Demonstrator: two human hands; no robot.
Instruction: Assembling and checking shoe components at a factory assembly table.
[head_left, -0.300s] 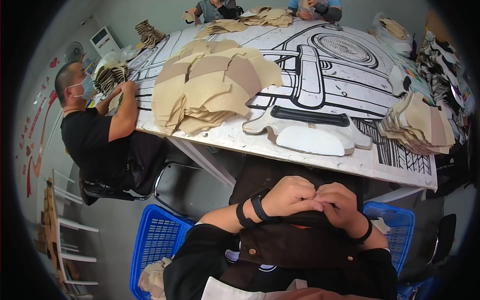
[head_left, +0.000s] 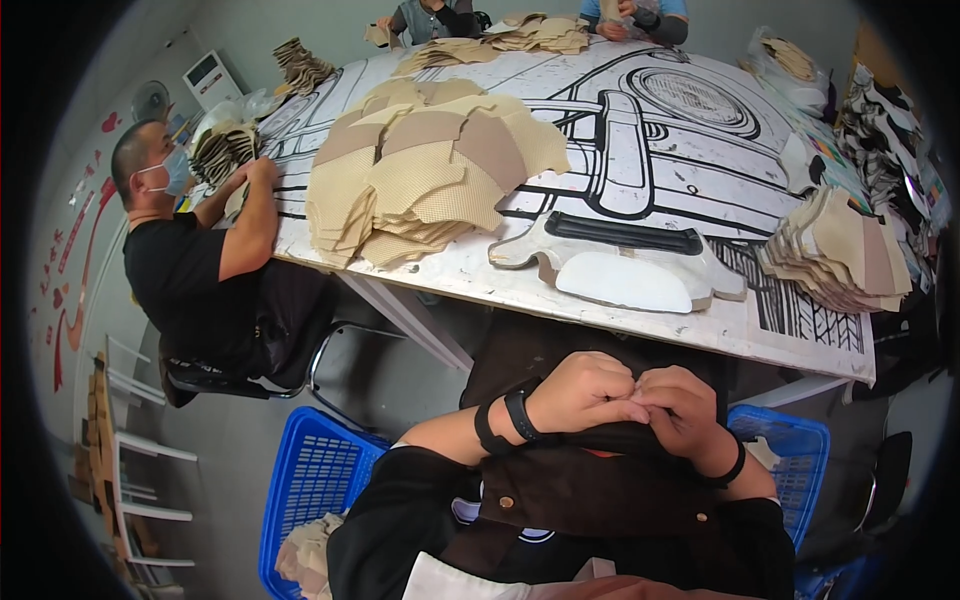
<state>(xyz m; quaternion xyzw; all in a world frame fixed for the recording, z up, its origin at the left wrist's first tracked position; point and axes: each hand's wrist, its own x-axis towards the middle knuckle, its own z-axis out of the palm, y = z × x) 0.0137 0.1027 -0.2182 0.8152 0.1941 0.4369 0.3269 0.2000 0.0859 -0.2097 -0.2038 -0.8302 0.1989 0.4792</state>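
My left hand (head_left: 589, 391) and my right hand (head_left: 680, 400) meet over my lap, just below the table's front edge. The fingers of both are curled in, and their tips press together where the hands touch. Whatever is pinched there, if anything, is hidden. On the table edge in front of my hands lies a curved white shaped panel (head_left: 618, 275) with a black ribbed strip on its top. Left of it a broad heap of beige and tan cut fabric pieces (head_left: 420, 180) spreads out. A further stack of beige pieces (head_left: 835, 250) stands at the table's right end.
A white table (head_left: 450, 285) with black line drawings fills the space ahead. Blue baskets (head_left: 310, 480) stand on either side of me, the left one holding fabric scraps. A masked person (head_left: 195, 240) sits at the left; two other people work at the far side. Dark material (head_left: 885, 150) is piled at right.
My hands stay pressed together in the same place. The whole view has shifted very slightly; nothing on the table has moved.
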